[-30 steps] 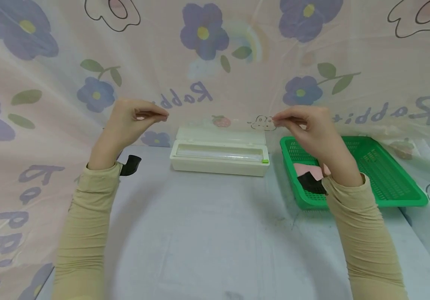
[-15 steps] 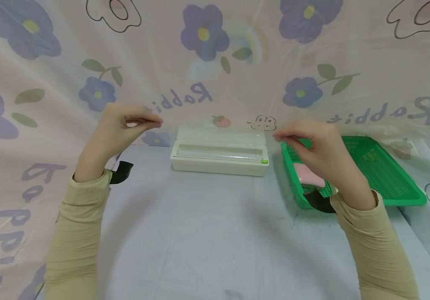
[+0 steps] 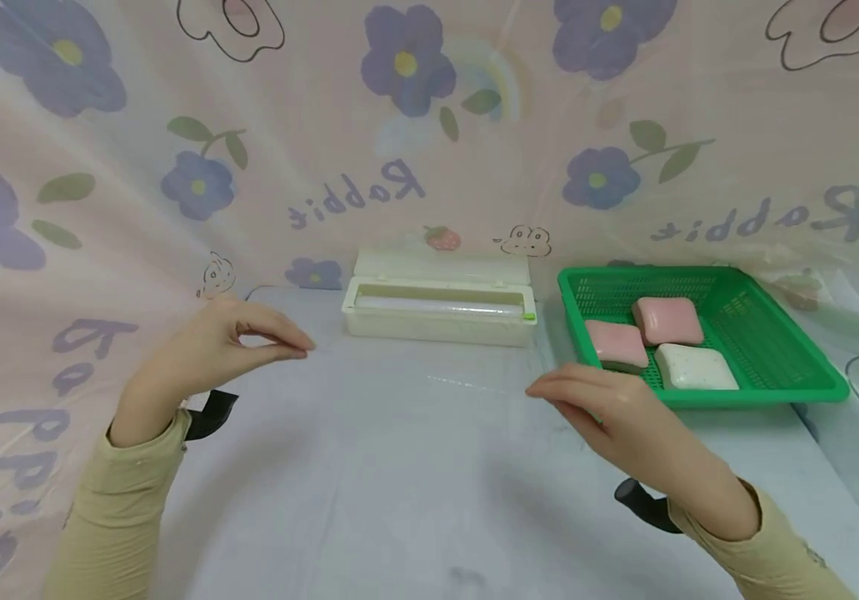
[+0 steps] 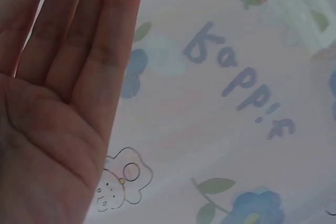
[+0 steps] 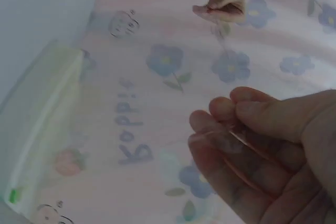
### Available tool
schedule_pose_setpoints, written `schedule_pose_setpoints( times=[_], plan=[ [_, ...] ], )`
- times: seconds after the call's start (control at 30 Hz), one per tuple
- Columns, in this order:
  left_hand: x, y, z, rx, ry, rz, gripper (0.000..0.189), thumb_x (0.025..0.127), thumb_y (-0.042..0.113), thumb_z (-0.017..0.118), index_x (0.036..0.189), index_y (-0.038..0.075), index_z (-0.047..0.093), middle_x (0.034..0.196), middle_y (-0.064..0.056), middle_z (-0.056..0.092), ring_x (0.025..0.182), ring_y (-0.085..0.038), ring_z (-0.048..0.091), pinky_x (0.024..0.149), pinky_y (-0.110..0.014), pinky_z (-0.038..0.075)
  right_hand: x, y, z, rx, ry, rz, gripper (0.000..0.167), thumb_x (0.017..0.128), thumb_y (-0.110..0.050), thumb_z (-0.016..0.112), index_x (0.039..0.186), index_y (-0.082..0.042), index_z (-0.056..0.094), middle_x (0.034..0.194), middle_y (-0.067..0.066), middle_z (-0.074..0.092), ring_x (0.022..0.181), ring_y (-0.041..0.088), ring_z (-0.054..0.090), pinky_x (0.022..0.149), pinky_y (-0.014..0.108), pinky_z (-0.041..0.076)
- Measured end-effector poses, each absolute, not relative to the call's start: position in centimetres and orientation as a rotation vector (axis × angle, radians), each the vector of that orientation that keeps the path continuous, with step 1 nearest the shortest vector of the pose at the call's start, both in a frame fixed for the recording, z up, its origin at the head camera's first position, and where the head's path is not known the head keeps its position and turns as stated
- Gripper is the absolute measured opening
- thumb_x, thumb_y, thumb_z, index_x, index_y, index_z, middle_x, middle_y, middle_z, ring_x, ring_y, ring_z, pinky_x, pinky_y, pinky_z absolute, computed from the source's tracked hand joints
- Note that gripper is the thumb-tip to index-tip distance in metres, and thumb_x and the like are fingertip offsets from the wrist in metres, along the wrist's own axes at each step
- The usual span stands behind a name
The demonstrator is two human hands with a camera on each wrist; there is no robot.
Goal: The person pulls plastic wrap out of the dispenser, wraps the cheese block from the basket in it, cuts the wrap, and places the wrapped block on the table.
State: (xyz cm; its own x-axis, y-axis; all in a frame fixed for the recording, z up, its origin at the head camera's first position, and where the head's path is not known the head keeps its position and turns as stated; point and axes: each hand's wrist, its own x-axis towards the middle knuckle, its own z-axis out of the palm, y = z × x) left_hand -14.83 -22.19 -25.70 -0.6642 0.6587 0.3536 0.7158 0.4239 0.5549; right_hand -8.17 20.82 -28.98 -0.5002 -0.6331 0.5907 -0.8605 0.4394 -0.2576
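Observation:
A sheet of clear cling film (image 3: 466,383) stretches between my two hands over the white table; only glints and a faint edge of it show. My left hand (image 3: 227,350) pinches one side between thumb and fingers. On the other side, my right hand (image 3: 616,417) pinches the film, whose crumpled corner (image 5: 226,137) shows at the fingertips in the right wrist view. Behind the hands stands a white cling film box (image 3: 440,327), lid up, with the roll (image 3: 436,307) inside. Whether the sheet still joins the roll, I cannot tell.
At the right, a green plastic basket (image 3: 826,383) holds a pink soap bar (image 3: 616,344), a second pink bar (image 3: 667,321) and a white bar (image 3: 696,367). A printed curtain (image 3: 459,142) hangs behind the table.
Both hands have come down and toward me, and slightly further apart, still pinching. The right hand no longer covers the basket, so the soap bars show.

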Motion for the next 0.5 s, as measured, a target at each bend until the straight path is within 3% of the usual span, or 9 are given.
schedule_pose_setpoints(
  times=[0.27,0.5],
  plan=[
    [-11.8,-22.3,-32.6,-1.342,-2.704,-1.233,0.015,0.084,0.008,0.073,0.093,0.019,0.076,0.093,0.008,0.071,0.085,-0.010,0.067,0.074,-0.027,0.056,-5.2,20.9,-34.5,1.342,-2.325,0.646,0.043,0.106,-0.027,0.031,0.106,-0.008,0.069,0.106,-0.002,0.066,0.093,0.014,0.065,0.081,0.018,0.052],
    [-9.3,-21.7,-39.0,-1.228,-2.788,-1.324,0.015,0.082,0.006,0.074,0.093,0.017,0.075,0.094,0.003,0.072,0.089,-0.011,0.066,0.079,-0.033,0.056,-4.3,21.3,-39.8,1.414,-2.310,0.647,0.045,0.105,-0.023,0.026,0.106,-0.010,0.069,0.106,-0.001,0.065,0.093,0.016,0.065,0.080,0.017,0.052]
  ],
)
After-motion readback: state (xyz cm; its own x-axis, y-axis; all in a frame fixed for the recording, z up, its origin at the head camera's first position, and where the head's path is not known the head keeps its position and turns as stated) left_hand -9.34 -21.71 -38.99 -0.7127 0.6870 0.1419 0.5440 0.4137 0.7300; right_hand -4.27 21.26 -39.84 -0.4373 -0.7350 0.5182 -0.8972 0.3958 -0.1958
